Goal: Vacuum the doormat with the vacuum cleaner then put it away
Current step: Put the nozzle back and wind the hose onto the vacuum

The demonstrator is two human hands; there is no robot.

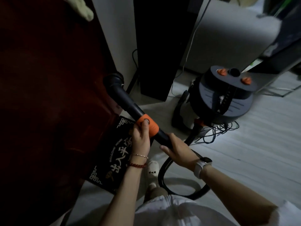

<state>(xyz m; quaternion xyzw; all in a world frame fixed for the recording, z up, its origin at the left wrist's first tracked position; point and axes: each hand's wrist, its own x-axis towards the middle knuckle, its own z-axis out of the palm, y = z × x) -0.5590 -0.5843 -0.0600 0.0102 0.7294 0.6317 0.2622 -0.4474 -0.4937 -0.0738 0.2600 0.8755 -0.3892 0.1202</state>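
I hold the vacuum's black wand (126, 103) slanting up to the left, its open curved end raised near the dark red door. My left hand (141, 137) grips the orange collar (150, 127) on the wand, thumb on its button. My right hand (176, 150) is wrapped around the wand just below the collar. A black hose (163, 175) loops from there across the floor to the grey canister vacuum (226, 95) with orange knobs. The black doormat (112, 157) with gold lettering lies under my hands beside the door.
A dark red door (48, 95) fills the left side. A tall black speaker-like box (156, 54) and a white appliance (228, 38) stand behind. Tangled cables (218, 132) lie by the canister. My foot in a white slipper (153, 170) stands at the mat's edge on the pale floor.
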